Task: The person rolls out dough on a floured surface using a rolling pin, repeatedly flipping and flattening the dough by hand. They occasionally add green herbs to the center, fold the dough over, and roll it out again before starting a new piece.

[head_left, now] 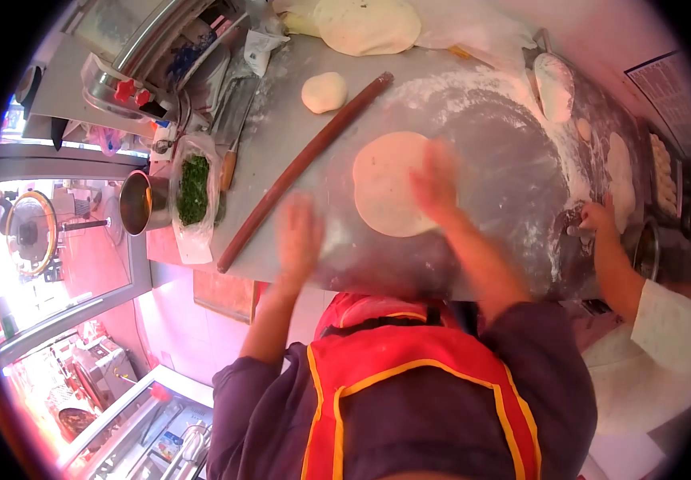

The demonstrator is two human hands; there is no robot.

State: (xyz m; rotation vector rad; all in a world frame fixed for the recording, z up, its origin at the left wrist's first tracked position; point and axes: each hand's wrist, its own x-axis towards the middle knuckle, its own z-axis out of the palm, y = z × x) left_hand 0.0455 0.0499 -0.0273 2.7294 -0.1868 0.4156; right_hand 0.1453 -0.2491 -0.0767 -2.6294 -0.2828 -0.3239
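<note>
A flat round sheet of dough (pixel 385 188) lies on the floured grey worktop (pixel 489 232). My right hand (pixel 435 182), blurred, is over or on the dough's right edge, fingers stretched out. Left of the dough, near the rolling pin, my left hand (pixel 300 232) is spread and blurred, holding nothing. The long brown rolling pin (pixel 305 164) lies diagonally between the dough and the container of greens. Behind the pin sits a small dough ball (pixel 324 92).
A clear container of chopped greens (pixel 194 190) and a metal pot (pixel 136 202) stand at the left edge. More dough (pixel 368 24) lies at the back. At the right, a co-worker's hand (pixel 598 216) touches the worktop near a long dough piece (pixel 620 180).
</note>
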